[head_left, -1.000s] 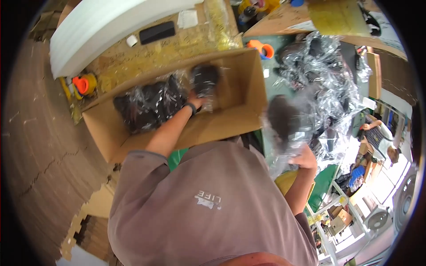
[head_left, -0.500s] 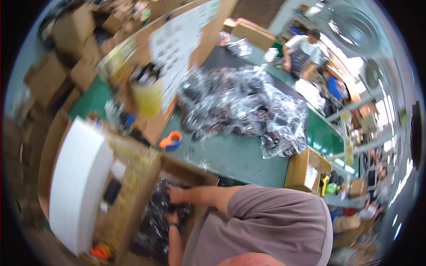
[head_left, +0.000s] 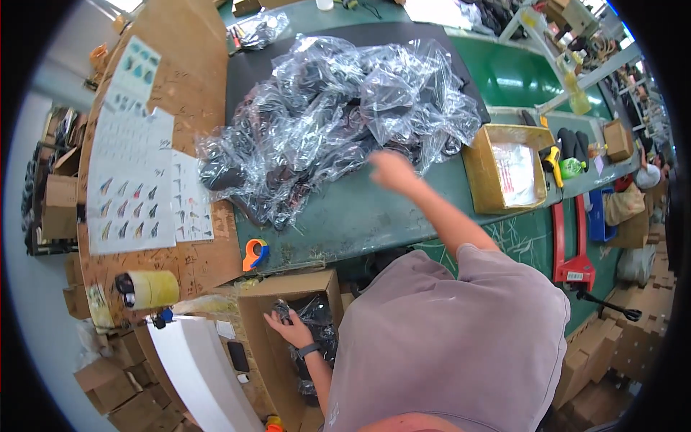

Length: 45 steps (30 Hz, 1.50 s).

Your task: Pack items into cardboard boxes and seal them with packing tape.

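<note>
Bagged items point(head_left: 324, 322) lie beside our spread left hand point(head_left: 293, 331); just beyond our right hand point(head_left: 393, 171), whose closure we cannot tell, lies a wrapped pile point(head_left: 327, 119).

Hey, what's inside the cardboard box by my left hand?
The cardboard box holds dark items in clear plastic, partly behind your left hand. Whatever lies underneath those items or your hand is covered, so I can't see it.

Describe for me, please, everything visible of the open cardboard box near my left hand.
The cardboard box is brown, long and straight-walled, its opening facing up. It stands near the green table. Dark things in shiny clear plastic lie inside. The left hand is over the opening; whether it touches a wall is unclear. The person's shirt covers part of the box's right side.
</note>
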Available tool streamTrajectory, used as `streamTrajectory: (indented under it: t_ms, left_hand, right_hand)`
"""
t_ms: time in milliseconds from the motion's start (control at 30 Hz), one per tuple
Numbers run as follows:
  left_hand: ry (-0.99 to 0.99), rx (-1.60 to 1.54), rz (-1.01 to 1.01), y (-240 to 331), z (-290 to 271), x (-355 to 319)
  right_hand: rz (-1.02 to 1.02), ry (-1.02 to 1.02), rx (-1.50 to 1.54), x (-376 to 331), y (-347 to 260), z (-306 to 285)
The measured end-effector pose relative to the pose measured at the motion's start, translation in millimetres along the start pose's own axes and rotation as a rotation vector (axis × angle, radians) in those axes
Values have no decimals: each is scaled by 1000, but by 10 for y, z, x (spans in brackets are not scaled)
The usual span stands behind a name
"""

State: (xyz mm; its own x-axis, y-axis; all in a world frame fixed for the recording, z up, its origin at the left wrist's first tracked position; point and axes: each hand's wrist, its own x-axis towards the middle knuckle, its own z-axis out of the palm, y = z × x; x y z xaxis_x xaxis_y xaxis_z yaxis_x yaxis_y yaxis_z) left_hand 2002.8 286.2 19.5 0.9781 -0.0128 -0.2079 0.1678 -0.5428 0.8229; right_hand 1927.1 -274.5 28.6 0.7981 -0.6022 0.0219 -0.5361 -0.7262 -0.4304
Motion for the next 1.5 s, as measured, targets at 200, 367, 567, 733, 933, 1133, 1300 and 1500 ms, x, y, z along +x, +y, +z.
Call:
streamTrajectory:
  t_ms: [200, 367, 567, 733, 933, 1133, 1300, 1500]
  left_hand:
    - [-165, 45, 252, 1310, 1038, -242]
    - [-381, 182, 429, 1839, 1849, -545]
    - [-568, 203, 532, 2154, 2514, -584]
    - [-319, 250, 856, 2926, 2690, -466]
    - [-433, -56, 453, 2941, 2185, -702]
    - [-413, -523, 236, 2265, 1311, -1045]
    - [-861, -242, 1, 1646, -53, -1186]
    - [25, -411, -21, -173, -1175, -486]
  right_hand:
    - [266, 259, -101, 1294, 1773, -584]
    - [196, -46, -190, 1981, 2004, -293]
    - [251, 117, 183, 2028, 1944, -694]
    - [197, -222, 956, 1001, 1386, -1808]
    - [226, -596, 1546, -353, 1704, -813]
    - [518, -976, 1447, -944, -205, -243]
    - [473, -1300, 1493, -1602, -2164, -75]
    - [259, -909, 1090, -2168, -3269, 84]
